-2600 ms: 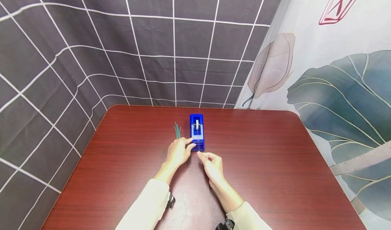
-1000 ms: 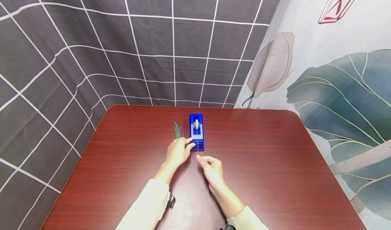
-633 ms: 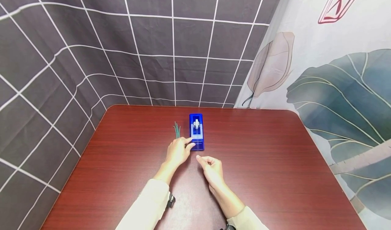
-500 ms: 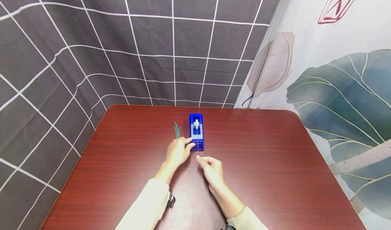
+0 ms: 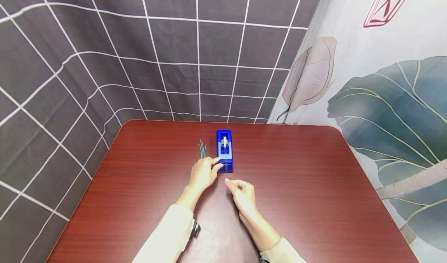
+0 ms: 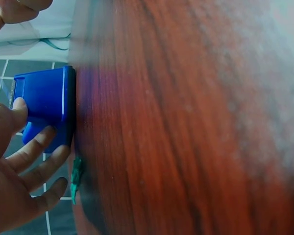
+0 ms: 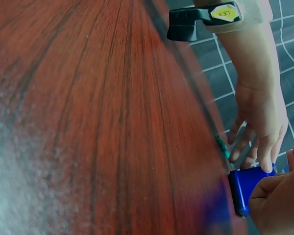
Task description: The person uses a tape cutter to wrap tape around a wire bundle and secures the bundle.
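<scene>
Currently, your left hand point(image 5: 203, 173) rests against the left side of the blue tape dispenser point(image 5: 225, 156) near its front end, thumb up by the top edge, the other fingers fairly straight and spread rather than wrapped round it. Your right hand point(image 5: 243, 193) is just beside that same end, fingers curled, thumb and forefinger together; I can't tell whether they pinch anything. The dispenser sits on the reddish-brown table point(image 5: 297, 173), with green strands point(image 5: 203, 149) just to its left.
</scene>
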